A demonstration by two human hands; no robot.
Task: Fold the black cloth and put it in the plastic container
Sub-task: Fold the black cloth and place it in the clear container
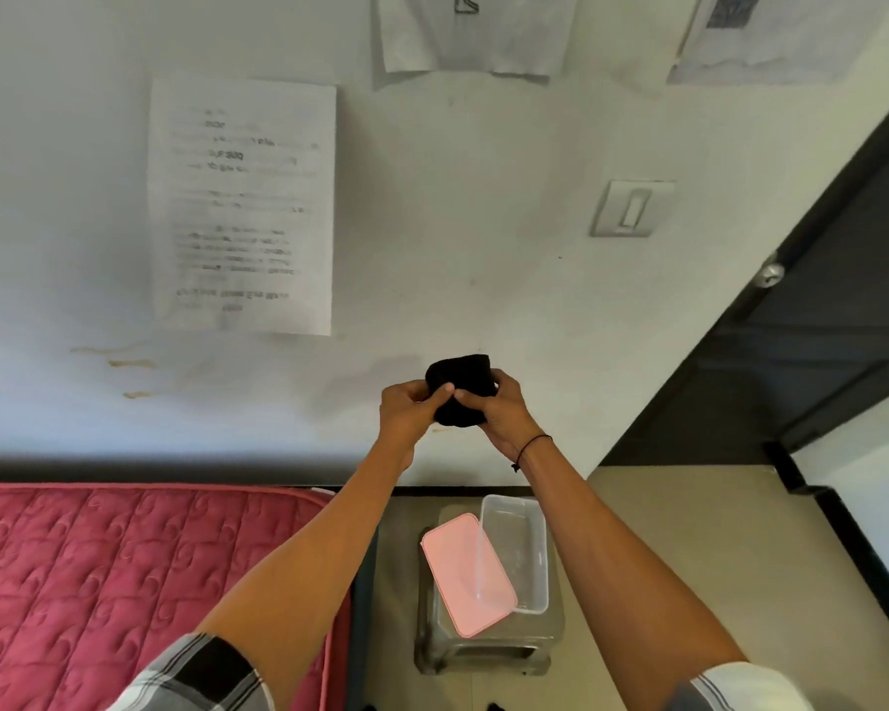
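Hanging in the air in front of a white wall (483,279), the small black cloth (460,390) is bunched into a compact, roughly square bundle, slightly taller than wide, so its long axis runs about vertically, its rounded top edge pointing up toward the wall. The left hand (409,410) grasps the bundle's left side, thumb pressed across the front, and the right hand (499,410) grips its right side, thumb meeting the other near the middle; both hands are closed on the fabric. A thin dark band (532,446) circles the right wrist. Well below the hands, the clear rectangular plastic container (535,541) sits open on a small grey stool (483,654), its long axis running toward the wall. A flat pink rectangular lid (465,574) lies tilted beside it, one edge overlapping the container's left rim. Left of the stool is a red quilted mattress (124,567). On the wall are a printed paper sheet (242,207) and a light switch (629,207), and a dark door (817,310) stands to the right.
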